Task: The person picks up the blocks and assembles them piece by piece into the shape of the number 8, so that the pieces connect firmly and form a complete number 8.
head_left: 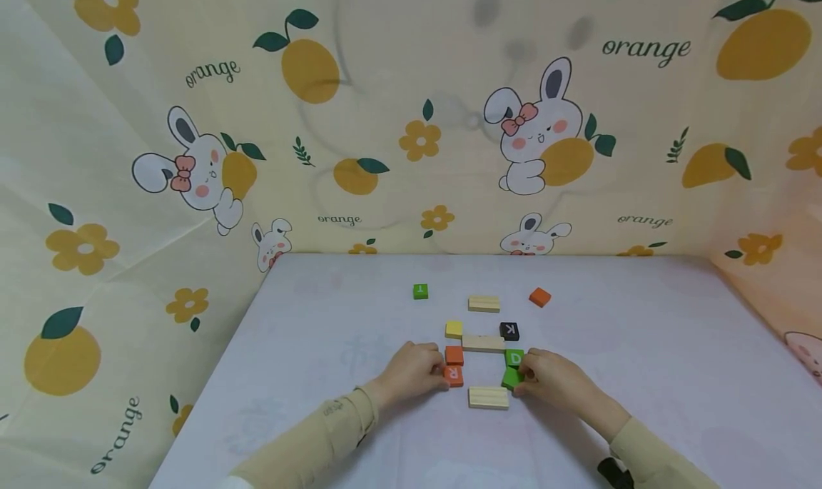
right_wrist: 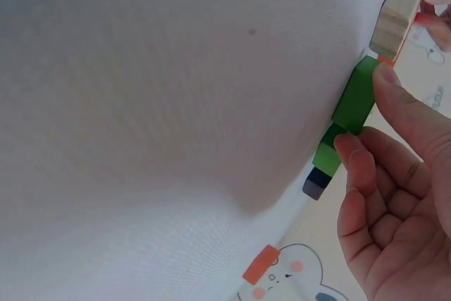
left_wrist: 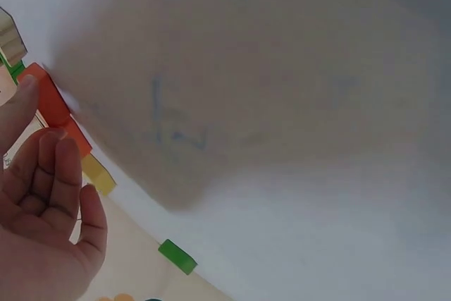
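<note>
Orange block point(head_left: 453, 377) sat pinched between thumb and finger of left hand point(head_left: 411, 371), green block point(head_left: 511, 379) likewise in right hand point(head_left: 557, 380); I judged both light, stiff, best held by ends.

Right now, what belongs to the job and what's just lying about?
Likely the job:
Orange R block, at the left hand
Near green block, at the right hand
Close by: second orange block, lettered green block, yellow block, black block, nearer wooden blocks

Perhaps just lying about:
Far green block
Far orange block
Far wooden block
</note>
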A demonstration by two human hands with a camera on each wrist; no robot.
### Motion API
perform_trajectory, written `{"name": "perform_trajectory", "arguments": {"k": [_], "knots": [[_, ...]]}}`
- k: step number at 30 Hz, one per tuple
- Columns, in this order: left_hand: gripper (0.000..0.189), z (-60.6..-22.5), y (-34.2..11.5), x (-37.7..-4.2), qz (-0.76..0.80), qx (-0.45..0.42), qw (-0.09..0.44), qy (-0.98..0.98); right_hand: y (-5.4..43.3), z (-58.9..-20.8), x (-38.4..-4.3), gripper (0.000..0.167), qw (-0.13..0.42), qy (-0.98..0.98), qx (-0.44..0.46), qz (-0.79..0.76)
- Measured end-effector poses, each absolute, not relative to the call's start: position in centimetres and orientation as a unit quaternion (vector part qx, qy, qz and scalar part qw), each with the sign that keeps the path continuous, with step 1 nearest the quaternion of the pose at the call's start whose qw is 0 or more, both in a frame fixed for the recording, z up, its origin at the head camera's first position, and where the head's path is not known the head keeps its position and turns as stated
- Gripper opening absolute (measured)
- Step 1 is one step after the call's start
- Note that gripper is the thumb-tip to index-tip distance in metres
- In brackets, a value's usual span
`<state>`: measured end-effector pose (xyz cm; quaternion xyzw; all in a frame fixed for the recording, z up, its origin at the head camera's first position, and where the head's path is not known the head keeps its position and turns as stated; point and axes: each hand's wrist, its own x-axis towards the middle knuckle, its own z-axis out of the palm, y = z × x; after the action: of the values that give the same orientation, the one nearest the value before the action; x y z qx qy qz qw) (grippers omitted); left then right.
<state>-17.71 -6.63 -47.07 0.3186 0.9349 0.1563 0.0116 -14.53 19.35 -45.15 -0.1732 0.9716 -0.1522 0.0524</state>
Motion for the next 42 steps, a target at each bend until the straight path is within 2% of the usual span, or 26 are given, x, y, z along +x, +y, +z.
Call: {"name": "perform_trajectory", "arguments": {"k": [42], "knots": [[0.033,-47.0,-5.2,-17.4,0.105,0.312,-0.031,0.944,19.4,-45.3,-14.6,0.024,0.052,0.974,-0.174,-0.135]]}}
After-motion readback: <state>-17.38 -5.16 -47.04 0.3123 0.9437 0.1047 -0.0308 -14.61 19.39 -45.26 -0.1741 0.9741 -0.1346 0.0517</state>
